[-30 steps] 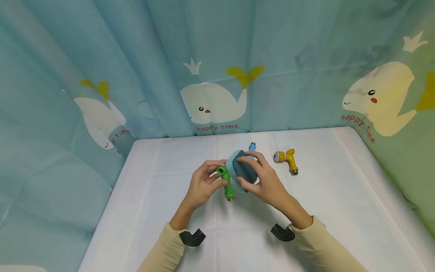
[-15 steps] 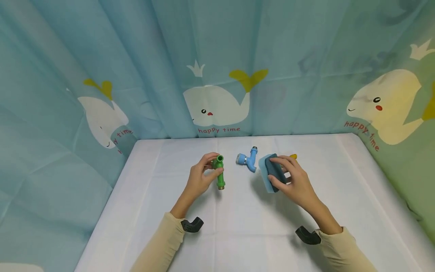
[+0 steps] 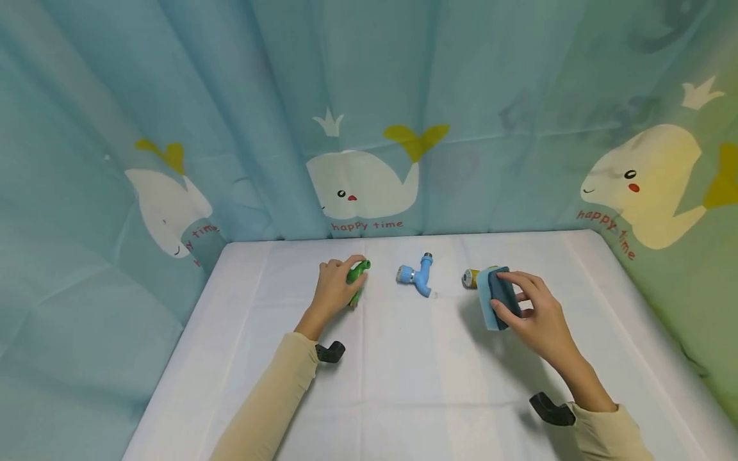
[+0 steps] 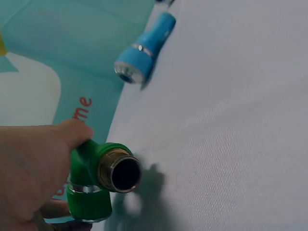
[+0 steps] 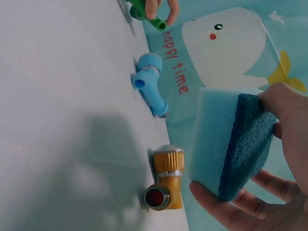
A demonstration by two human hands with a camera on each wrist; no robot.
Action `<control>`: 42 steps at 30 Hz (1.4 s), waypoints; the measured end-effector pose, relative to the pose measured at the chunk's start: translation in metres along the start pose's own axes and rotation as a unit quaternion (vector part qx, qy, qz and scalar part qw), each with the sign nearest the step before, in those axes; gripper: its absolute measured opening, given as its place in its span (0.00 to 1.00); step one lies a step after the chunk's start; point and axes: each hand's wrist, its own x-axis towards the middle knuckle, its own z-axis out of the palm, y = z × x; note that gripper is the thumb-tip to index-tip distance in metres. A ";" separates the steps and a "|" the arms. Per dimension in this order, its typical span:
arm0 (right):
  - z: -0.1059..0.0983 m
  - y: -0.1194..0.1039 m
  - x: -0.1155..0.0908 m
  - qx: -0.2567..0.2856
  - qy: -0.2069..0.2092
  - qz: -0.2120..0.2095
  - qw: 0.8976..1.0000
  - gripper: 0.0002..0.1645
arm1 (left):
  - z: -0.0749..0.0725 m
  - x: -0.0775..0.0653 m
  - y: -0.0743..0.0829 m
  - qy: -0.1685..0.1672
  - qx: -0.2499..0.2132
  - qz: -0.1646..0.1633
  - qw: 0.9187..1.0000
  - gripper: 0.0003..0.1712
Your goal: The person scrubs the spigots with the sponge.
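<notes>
My left hand (image 3: 333, 287) grips a green plastic tap (image 4: 89, 204) at the left, low over the white table. Its threaded metal end points toward the left wrist camera, and my fingers hide part of the body. In my right hand (image 3: 541, 317) is a two-layer sponge (image 5: 211, 139), light blue on one side and dark blue on the other, pinched between thumb and fingers above the table. Between the hands a blue tap (image 3: 419, 275) lies on the cloth. A yellow tap (image 5: 168, 183) lies behind the sponge, which partly covers it in the head view.
The white cloth-covered table (image 3: 403, 371) ends at the back against a light blue curtain (image 3: 254, 128) printed with whales. More curtain hangs at the left and right sides. A black wrist mount (image 3: 330, 352) sits at the left cuff, another mount (image 3: 551, 410) at the right.
The sponge has moved away from the green tap, rightward past the blue tap to in front of the yellow one. My left hand has carried the green tap left and lowered it.
</notes>
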 end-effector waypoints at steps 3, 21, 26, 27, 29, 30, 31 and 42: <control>-0.001 0.004 -0.002 -0.001 0.000 -0.001 1.000 0.33 | 0.003 0.006 0.000 -0.019 0.046 -0.003 0.999 0.20; 0.002 0.003 -0.004 -0.007 0.006 -0.002 1.000 0.33 | 0.015 0.011 0.007 -0.013 0.133 -0.079 0.988 0.28; 0.002 0.005 -0.005 -0.011 0.003 -0.008 1.000 0.33 | 0.013 0.011 0.008 -0.013 0.124 -0.078 0.989 0.29; 0.003 0.005 -0.005 -0.011 0.003 -0.009 1.000 0.33 | 0.013 0.011 0.008 -0.014 0.122 -0.078 0.989 0.30; 0.003 0.006 -0.005 -0.011 0.002 -0.010 1.000 0.33 | 0.013 0.011 0.008 -0.015 0.118 -0.081 0.990 0.31; 0.003 0.006 -0.005 -0.010 0.003 -0.010 1.000 0.33 | 0.013 0.011 0.007 -0.015 0.116 -0.082 0.990 0.32; 0.003 0.006 -0.005 -0.011 0.002 -0.010 1.000 0.33 | 0.013 0.011 0.007 -0.015 0.113 -0.083 0.990 0.33; -0.003 0.011 -0.008 -0.027 0.003 -0.014 1.000 0.34 | 0.004 -0.005 0.010 0.043 0.060 -0.015 0.997 0.47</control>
